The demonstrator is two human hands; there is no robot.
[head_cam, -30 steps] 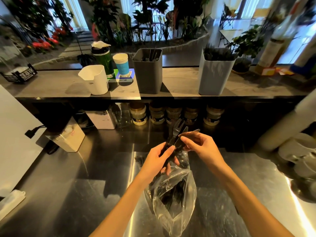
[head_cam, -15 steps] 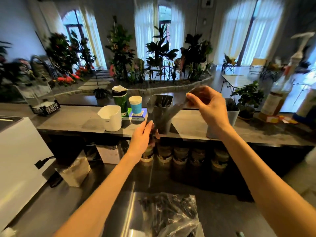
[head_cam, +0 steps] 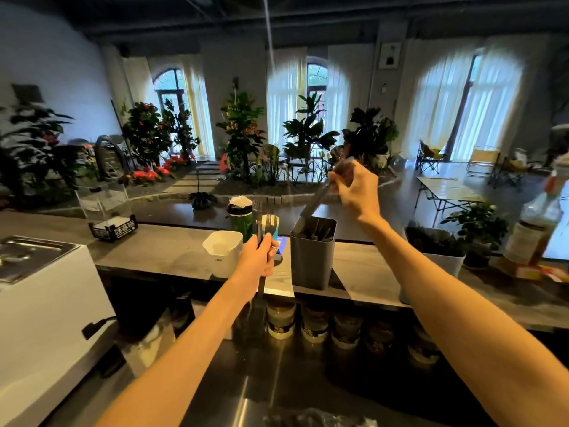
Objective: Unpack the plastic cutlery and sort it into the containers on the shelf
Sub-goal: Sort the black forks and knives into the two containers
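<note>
My right hand grips a dark plastic cutlery piece whose lower end dips slantwise into the dark grey container on the shelf, which holds several dark pieces. My left hand holds a few black plastic forks upright, tines up, between the white container and the grey one. A second white container with dark cutlery stands right of my right forearm. The clear plastic bag lies at the bottom edge on the steel counter.
On the shelf stand a green cup, a blue-banded cup behind the forks, a black basket and a bottle at right. Jars line up under the shelf. A white appliance fills the left.
Both hands rose from the bag to the shelf. My right hand carried a piece over the grey container and lowered its end in; my left hand lifted the forks beside the white container.
</note>
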